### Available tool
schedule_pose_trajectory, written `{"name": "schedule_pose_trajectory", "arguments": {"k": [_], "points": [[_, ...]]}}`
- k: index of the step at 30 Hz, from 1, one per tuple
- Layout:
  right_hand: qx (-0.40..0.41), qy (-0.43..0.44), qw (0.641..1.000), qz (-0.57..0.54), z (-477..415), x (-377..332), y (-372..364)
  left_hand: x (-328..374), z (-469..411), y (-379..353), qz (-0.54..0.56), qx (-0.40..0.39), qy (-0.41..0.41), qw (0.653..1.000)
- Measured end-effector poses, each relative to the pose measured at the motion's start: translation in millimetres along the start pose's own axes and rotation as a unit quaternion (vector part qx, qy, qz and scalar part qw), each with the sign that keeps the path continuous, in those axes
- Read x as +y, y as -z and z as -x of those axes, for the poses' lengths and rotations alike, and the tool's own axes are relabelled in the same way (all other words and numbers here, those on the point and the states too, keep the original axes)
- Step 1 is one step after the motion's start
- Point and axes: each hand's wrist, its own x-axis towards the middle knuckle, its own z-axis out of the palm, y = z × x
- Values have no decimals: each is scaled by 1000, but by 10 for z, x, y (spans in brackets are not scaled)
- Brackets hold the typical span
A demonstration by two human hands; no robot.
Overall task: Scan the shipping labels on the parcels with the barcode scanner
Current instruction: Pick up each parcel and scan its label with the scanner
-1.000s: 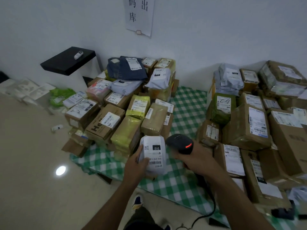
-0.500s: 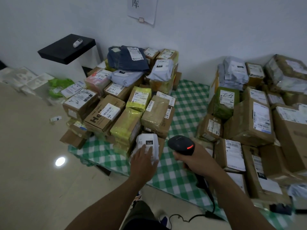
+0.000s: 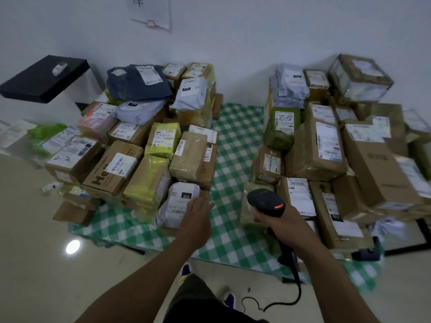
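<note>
Left hand [image 3: 197, 217] at white parcel [image 3: 178, 199]; right hand [image 3: 283, 226] around barcode scanner [image 3: 264, 201].

L hand [image 3: 197, 214] has put white parcel [image 3: 178, 201] down at front of L pile [image 3: 130, 150] & let go

1 barcode scanner [image 3: 265, 202]. 2 hands: left hand [image 3: 197, 214], right hand [image 3: 283, 223]. 2 heaps of parcels: left heap [image 3: 163, 143], right heap [image 3: 326, 145]; individual parcels overlap too much to count. 1 checked cloth [image 3: 235, 127]. 1 wall notice [image 3: 151, 10]. 1 dark-blue bag [image 3: 137, 83].
</note>
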Motion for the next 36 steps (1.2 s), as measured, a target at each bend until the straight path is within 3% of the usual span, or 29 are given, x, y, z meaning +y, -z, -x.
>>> {"name": "schedule_pose_trajectory", "arguments": {"k": [2,4,7,9,11,14,17,24,29,33,36], "points": [[25,-14,1000,-11,27,76,140,413,-72,-32,72,-28,-9,997],[46,-19,999,-19,60,151,264,763,-184,-56,164,-64,36,984],[59,-25,997,-33,97,272,378,1056,-432,-173,354,-139,135,915],[63,-25,997,-33,110,342,415,1092,-560,-295,425,-163,206,866],[67,-35,997,-33,105,400,428,1058,-609,-417,436,-177,240,849],[55,-53,997,-25,67,491,443,923,-629,-655,427,-196,227,853],[51,-55,997,-8,45,537,438,801,-510,-712,476,-187,207,834],[74,-50,996,-31,-64,549,326,643,-163,-316,647,-135,282,695],[131,-21,988,-76,-129,375,63,635,-26,-38,680,-57,216,698],[154,27,971,-179,-87,140,-83,746,-35,320,666,-25,139,732],[162,63,966,-193,-42,-7,-142,805,-34,524,642,-13,120,757]]}}
